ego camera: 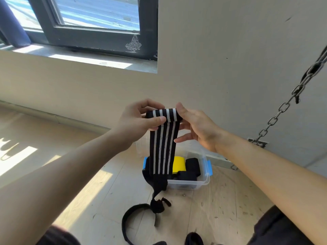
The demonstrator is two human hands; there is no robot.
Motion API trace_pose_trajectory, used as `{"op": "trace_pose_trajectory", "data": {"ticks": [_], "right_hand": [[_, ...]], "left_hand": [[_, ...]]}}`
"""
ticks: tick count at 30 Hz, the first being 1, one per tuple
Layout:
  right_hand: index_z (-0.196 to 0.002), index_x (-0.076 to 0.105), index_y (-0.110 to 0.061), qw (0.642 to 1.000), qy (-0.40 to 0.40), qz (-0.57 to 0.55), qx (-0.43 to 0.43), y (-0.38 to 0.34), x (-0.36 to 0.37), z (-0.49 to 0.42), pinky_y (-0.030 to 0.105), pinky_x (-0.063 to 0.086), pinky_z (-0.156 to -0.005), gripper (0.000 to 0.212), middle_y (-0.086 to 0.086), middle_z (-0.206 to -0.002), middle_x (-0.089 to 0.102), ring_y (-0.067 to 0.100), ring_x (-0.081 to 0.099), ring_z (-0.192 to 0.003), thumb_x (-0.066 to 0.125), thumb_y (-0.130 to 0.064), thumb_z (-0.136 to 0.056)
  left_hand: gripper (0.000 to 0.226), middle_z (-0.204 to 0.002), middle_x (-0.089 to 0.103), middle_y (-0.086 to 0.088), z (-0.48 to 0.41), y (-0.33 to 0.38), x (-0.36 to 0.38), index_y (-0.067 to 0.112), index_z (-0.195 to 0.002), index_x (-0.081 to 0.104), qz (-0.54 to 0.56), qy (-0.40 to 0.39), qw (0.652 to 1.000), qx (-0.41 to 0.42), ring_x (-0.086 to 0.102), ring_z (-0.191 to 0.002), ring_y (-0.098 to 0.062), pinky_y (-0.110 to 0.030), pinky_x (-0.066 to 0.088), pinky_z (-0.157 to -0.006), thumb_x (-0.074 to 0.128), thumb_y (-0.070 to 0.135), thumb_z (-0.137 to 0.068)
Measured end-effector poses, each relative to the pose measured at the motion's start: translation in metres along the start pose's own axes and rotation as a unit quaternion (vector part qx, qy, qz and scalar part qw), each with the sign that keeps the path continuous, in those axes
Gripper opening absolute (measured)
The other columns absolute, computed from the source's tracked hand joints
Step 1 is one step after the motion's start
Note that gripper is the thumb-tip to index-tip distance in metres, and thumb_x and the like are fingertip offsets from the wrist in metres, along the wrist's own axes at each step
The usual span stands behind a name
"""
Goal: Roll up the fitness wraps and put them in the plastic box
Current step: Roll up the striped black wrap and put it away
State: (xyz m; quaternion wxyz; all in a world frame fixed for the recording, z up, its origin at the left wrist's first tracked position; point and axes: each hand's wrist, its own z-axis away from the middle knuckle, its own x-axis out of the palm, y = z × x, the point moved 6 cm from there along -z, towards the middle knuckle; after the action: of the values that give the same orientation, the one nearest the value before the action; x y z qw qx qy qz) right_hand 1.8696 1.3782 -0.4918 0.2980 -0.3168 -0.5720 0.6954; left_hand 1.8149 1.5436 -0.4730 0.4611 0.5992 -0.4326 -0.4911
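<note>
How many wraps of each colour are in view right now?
Black-and-white striped fabric wrap, held: 1
Yellow rolled wrap in the clear plastic box: 1
Black rolled wraps, boxed: at least 2
Black curved strap on wooden floor: 1
Total: at least 5

wrap (pixel 163 147): black, white stripes | roll (pixel 179 165): yellow | clips (pixel 209 167): blue

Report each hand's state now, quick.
Left hand: grips the rolled top of the striped wrap.
Right hand: pinches the roll's other side.
</note>
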Motion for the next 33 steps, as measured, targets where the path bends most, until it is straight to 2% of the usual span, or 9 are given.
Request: {"op": "trace_pose_trajectory", "data": {"ticks": [5,10,13,16,19,23,25,29,33], "right_hand": [[-0.117,0.071,-0.006,1.000,0.014,-0.004,-0.024,-0.003,-0.001,0.001,0.030,0.058,-0.061,0.063,0.011,-0.109,0.076,0.023,0.073,-0.101,0.052,-0.059,-0.087],[-0.112,0.073,-0.008,0.998,0.040,-0.003,-0.045,-0.004,-0.006,0.000,0.022,0.049,-0.049,0.042,0.013,-0.103,0.076,0.021,0.072,-0.090,0.055,-0.043,-0.099],[-0.113,0.073,-0.009,0.997,0.057,-0.010,-0.056,-0.005,-0.009,0.000,0.021,0.047,-0.047,0.031,0.005,-0.099,0.076,0.014,0.070,-0.087,0.056,-0.033,-0.102],[-0.114,0.072,-0.010,0.996,0.056,-0.008,-0.071,-0.006,-0.010,0.000,0.022,0.050,-0.052,0.022,0.002,-0.099,0.075,0.012,0.070,-0.090,0.060,-0.021,-0.101],[-0.117,0.069,-0.009,0.996,0.036,-0.030,-0.076,-0.007,-0.009,0.001,0.024,0.055,-0.056,0.021,0.005,-0.101,0.074,0.013,0.072,-0.092,0.063,-0.008,-0.098],[-0.125,0.064,-0.010,0.998,0.006,-0.023,-0.064,-0.007,-0.009,0.004,0.029,0.060,-0.065,0.033,0.010,-0.112,0.069,0.020,0.072,-0.097,0.065,0.001,-0.094],[-0.128,0.063,-0.014,0.999,0.001,-0.027,-0.041,-0.005,-0.009,0.004,0.033,0.060,-0.067,0.036,0.010,-0.118,0.068,0.019,0.072,-0.101,0.069,-0.006,-0.093],[-0.124,0.067,-0.015,0.999,-0.031,-0.017,0.001,0.001,-0.001,0.002,0.040,0.060,-0.071,0.044,0.009,-0.118,0.072,0.027,0.072,-0.105,0.061,-0.047,-0.094],[-0.120,0.069,-0.013,1.000,-0.009,-0.005,-0.018,-0.001,-0.001,0.001,0.035,0.060,-0.064,0.042,0.010,-0.114,0.073,0.025,0.073,-0.103,0.057,-0.047,-0.097]], "left_hand": [[0.022,-0.100,0.073,-0.010,0.000,0.001,0.000,0.012,-0.108,0.071,0.001,-0.001,1.000,0.005,0.075,-0.084,-0.018,-0.026,0.058,-0.066,0.077,0.005,-0.088],[0.030,-0.107,0.076,-0.007,0.004,-0.010,0.007,0.019,-0.119,0.067,0.003,-0.051,0.994,-0.094,0.077,-0.090,-0.021,-0.030,0.060,-0.063,0.074,0.029,-0.091],[0.031,-0.109,0.078,-0.003,0.007,-0.013,0.014,0.023,-0.121,0.068,-0.003,-0.106,0.987,-0.125,0.077,-0.093,-0.023,-0.033,0.061,-0.068,0.063,0.042,-0.097],[0.035,-0.110,0.077,-0.007,0.006,-0.012,0.016,0.021,-0.118,0.071,0.015,-0.103,0.986,-0.126,0.075,-0.088,-0.023,-0.032,0.058,-0.065,0.058,0.047,-0.099],[0.037,-0.114,0.072,-0.017,0.004,-0.013,0.012,0.013,-0.117,0.070,0.013,-0.075,0.990,-0.122,0.074,-0.086,-0.023,-0.030,0.057,-0.061,0.062,0.044,-0.098],[0.024,-0.108,0.073,-0.019,0.004,-0.012,0.008,0.014,-0.117,0.068,0.020,-0.074,0.993,-0.093,0.076,-0.094,-0.028,-0.030,0.059,-0.064,0.071,0.022,-0.094],[0.025,-0.105,0.074,-0.017,0.004,-0.011,0.007,0.015,-0.115,0.068,0.013,-0.071,0.994,-0.078,0.076,-0.092,-0.026,-0.028,0.057,-0.065,0.074,0.013,-0.091],[0.031,-0.101,0.074,-0.015,0.002,-0.009,0.006,0.017,-0.109,0.069,0.014,-0.045,0.998,-0.049,0.075,-0.086,-0.023,-0.029,0.056,-0.065,0.078,0.000,-0.085],[0.038,-0.102,0.074,-0.016,0.002,-0.006,0.006,0.017,-0.108,0.069,0.007,-0.033,0.999,-0.019,0.073,-0.090,-0.028,-0.038,0.059,-0.069,0.079,-0.006,-0.081]]}}
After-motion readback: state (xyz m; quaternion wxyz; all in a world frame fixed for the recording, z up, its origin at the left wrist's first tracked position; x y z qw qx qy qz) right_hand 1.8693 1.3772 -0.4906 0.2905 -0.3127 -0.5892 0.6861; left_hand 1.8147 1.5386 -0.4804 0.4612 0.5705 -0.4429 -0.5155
